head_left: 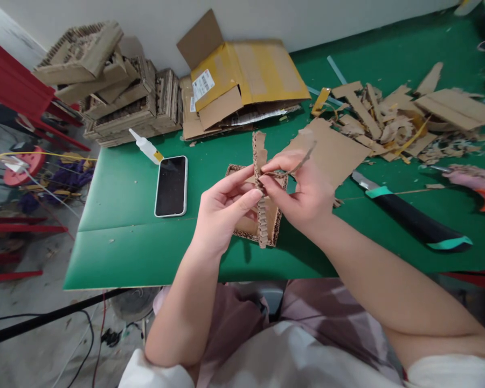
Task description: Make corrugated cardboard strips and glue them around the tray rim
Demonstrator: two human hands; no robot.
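Note:
A narrow corrugated cardboard strip stands lengthwise between my hands, its ridges bare along the lower part. My left hand is closed on the strip, thumb and fingers pinching it near the middle. With thumb and forefinger, my right hand pinches a thin torn paper layer at the strip's side; the paper's loose end curls up to the right. Beneath both hands lies a small square cardboard tray with corrugated edges, partly hidden by them.
A phone and a glue bottle lie to the left. Behind are stacked cardboard pieces and a yellow box. Cardboard scraps, a utility knife and a pink glue gun lie to the right.

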